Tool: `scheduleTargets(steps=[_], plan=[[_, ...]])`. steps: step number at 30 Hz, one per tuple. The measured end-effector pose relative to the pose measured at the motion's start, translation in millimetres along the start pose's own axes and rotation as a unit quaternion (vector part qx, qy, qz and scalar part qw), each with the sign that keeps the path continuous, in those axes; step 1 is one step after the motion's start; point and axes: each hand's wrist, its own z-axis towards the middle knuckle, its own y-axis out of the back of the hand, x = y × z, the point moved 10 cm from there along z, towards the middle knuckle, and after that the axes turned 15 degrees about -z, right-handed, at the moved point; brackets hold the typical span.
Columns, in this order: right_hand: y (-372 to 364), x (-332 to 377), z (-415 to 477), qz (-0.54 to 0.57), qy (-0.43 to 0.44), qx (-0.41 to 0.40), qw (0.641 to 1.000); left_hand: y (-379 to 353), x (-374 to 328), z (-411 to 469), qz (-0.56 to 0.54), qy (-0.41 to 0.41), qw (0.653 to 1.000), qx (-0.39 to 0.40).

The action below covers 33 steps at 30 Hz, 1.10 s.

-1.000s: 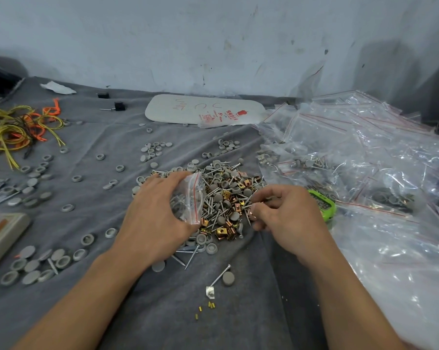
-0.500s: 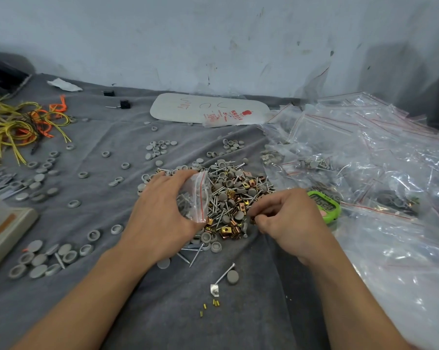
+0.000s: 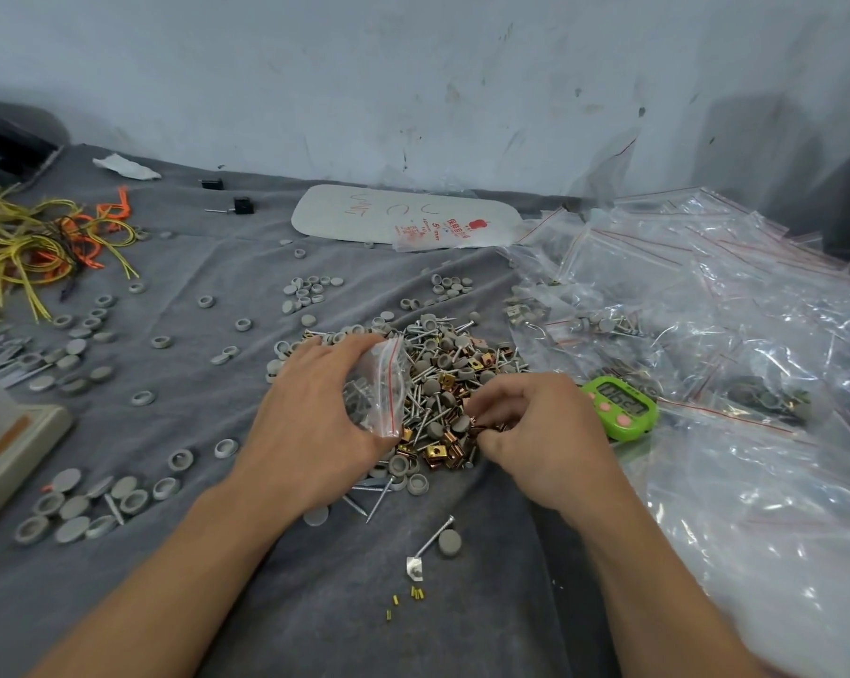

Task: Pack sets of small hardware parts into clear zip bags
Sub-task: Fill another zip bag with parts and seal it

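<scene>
My left hand (image 3: pixel 310 423) grips a small clear zip bag (image 3: pixel 379 389) with a red seal line, partly filled with grey parts, held upright at the left edge of the pile. The pile (image 3: pixel 442 374) mixes screws, grey round caps and copper-coloured clips on grey cloth. My right hand (image 3: pixel 540 437) rests on the pile's near right side, its fingers curled and pinching copper clips (image 3: pixel 484 425). What exactly lies under those fingertips is hidden.
A heap of clear zip bags (image 3: pixel 706 315), some filled, covers the right side. A green digital timer (image 3: pixel 621 406) sits beside my right hand. Loose grey caps (image 3: pixel 90 506) dot the left, with yellow and orange ties (image 3: pixel 46 242) far left and a beige device (image 3: pixel 2 457) at the left edge.
My right hand has dropped from in front of the bag down onto the near side of the pile and closed on copper clips. My left hand keeps holding the bag.
</scene>
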Motion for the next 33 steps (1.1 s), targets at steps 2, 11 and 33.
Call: scheduleTargets(steps=[2, 11, 33], plan=[[4, -2, 0, 0.031, -0.005, -0.016, 0.999, 0, 0, 0, -0.001, 0.002, 1.000, 0.001], [17, -13, 2, 0.108, -0.024, -0.076, 0.991, 0, -1, 0, -0.001, 0.010, 1.000, 0.005], [-7, 124, 18, -0.061, 0.205, 0.046, 0.976, 24, -5, 7, -0.269, 0.017, 0.963, 0.017]])
